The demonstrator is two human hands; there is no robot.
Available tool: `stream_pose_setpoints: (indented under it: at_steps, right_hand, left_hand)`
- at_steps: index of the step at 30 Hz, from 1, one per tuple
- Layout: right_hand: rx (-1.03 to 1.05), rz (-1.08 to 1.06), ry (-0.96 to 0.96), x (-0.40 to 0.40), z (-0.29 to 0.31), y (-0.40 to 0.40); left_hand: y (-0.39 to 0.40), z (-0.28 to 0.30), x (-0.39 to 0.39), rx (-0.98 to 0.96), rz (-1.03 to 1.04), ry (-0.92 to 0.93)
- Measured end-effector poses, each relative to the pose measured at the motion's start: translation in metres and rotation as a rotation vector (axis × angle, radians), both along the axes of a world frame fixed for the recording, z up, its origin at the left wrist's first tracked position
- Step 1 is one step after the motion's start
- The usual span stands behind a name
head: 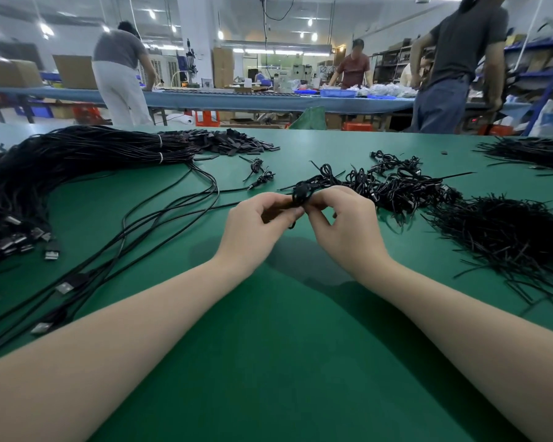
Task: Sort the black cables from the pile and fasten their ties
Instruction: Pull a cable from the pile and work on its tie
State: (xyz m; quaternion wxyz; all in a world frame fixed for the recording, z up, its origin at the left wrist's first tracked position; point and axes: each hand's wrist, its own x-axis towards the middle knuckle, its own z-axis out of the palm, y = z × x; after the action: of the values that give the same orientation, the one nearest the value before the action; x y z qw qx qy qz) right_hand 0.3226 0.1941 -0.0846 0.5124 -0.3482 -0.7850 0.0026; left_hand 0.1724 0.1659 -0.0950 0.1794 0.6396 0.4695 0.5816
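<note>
Above the green table (288, 346), my left hand (256, 228) and my right hand (342, 224) meet at the centre, both pinching a small coiled black cable (301, 195) between their fingertips. Its tie is hidden by my fingers. Just behind my hands lies a heap of coiled, tied black cables (396, 186). A large bundle of long black cables (61, 167) with USB plugs fills the left side. Several loose long cables (160, 218) run from it toward the front left. A pile of black ties (505, 237) lies to the right.
Two small tied coils (259, 172) lie behind my left hand. Small black pieces (233, 143) are heaped at the back, and more black strands (530, 154) at the far right. Beyond the table, several people stand at a long blue bench (237, 102).
</note>
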Motion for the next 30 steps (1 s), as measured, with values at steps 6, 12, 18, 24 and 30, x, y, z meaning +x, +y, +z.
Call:
stream_pose_setpoints:
  at_steps: [6,12,18,24,30]
  right_hand:
    - [0.261,-0.058,-0.149,0.001,0.002,-0.002]
    - [0.45,-0.17,-0.285,0.001,0.001,-0.002]
    - [0.214,-0.197,-0.209,0.0,-0.002,-0.004]
    - [0.166,-0.15,-0.149,-0.001,-0.001,-0.006]
    - [0.527,-0.21,-0.283,0.002,0.003,-0.003]
  left_hand:
    - [0.001,0.005,-0.001,-0.246,-0.161,-0.35]
    - [0.0,0.007,-0.005,-0.347,-0.209,-0.433]
    - [0.003,0.002,-0.005,-0.313,-0.269,-0.332]
    - [0.008,-0.004,-0.005,-0.178,-0.097,-0.295]
    - [0.005,0.003,-0.005,-0.379,-0.184,-0.449]
